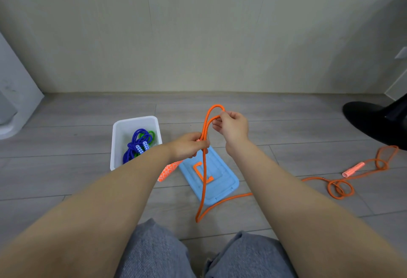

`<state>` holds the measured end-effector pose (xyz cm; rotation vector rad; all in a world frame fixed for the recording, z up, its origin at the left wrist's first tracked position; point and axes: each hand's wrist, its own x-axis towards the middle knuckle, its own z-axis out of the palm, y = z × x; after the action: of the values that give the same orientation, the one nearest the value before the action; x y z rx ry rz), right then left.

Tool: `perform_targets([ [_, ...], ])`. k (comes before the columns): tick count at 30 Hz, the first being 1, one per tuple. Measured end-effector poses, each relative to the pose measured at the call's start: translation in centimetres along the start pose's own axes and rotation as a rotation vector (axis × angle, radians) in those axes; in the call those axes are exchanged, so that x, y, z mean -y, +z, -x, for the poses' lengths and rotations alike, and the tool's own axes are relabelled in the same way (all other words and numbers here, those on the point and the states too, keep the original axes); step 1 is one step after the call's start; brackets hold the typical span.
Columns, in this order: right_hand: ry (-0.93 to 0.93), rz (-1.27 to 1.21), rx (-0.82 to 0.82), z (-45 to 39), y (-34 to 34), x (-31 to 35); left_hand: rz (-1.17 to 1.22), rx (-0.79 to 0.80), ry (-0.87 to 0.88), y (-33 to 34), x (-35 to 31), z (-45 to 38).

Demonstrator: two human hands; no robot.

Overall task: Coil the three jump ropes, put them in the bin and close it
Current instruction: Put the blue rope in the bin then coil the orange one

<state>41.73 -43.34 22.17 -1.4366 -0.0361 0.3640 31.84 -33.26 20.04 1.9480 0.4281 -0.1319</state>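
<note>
My left hand (189,146) is shut on the orange jump rope (204,167) and on its patterned orange handle (168,170), which sticks out below my fist. My right hand (232,127) pinches a loop of the same rope just above and to the right. The rope drops over the blue lid (224,186), trails right across the floor in loose curls, and ends at its other pink handle (353,169). The white bin (120,132) stands open at the left with the blue rope (136,143) and the green rope (150,134) coiled inside.
The lid lies flat on the grey wood floor in front of my knees. A black chair base (372,121) sits at the far right near the rope's end. A white fixture (13,101) stands at the far left against the wall.
</note>
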Motion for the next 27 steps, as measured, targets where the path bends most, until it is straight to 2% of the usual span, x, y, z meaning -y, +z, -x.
perform_targets([
  [2,0.022,-0.073,0.06,0.2,0.1,0.2,-0.018,-0.044,0.037,0.1,0.1,-0.1],
  [4,0.089,-0.081,0.125,0.6,0.2,0.3,0.082,-0.118,0.049,-0.1,0.2,-0.3],
  [6,0.16,0.147,0.226,0.7,0.1,-0.2,0.267,-0.215,0.058,-0.5,-0.1,-0.4],
  [9,0.23,0.538,0.574,1.2,-1.0,-1.5,0.473,-0.304,0.066,-1.3,-0.7,-0.5],
  [11,0.289,0.625,0.8,1.5,-1.8,-1.7,0.563,-0.301,0.058,-1.6,-0.8,-0.4],
  [13,0.331,0.656,0.916,1.6,-2.4,-1.8,0.655,-0.287,0.054,-1.7,-0.8,-0.4],
  [15,0.353,0.676,0.942,1.3,-2.8,-2.3,0.729,-0.332,0.064,-1.9,-0.6,-0.7],
  [17,0.35,0.743,0.909,1.3,-3.2,-3.1,0.72,-0.46,0.061,-2.4,-0.4,-1.2],
  [18,0.324,0.858,0.9,1.2,-3.6,-3.5,0.694,-0.532,0.051,-2.5,-0.3,-1.4],
  [20,0.284,1.244,0.909,0.8,-4.5,-4.1,0.653,-0.656,0.038,-2.8,0.1,-1.8],
  [22,0.342,1.579,0.932,0.0,-5.6,-4.8,0.654,-0.767,0.056,-3.1,0.3,-2.2],
  [24,0.378,1.8,0.885,-0.7,-6.7,-5.3,0.703,-0.899,0.066,-3.7,0.4,-2.3],
  [27,0.298,1.799,0.739,-1.4,-7.7,-5.6,0.873,-1.079,0.056,-4.7,0.9,-2.2],
])
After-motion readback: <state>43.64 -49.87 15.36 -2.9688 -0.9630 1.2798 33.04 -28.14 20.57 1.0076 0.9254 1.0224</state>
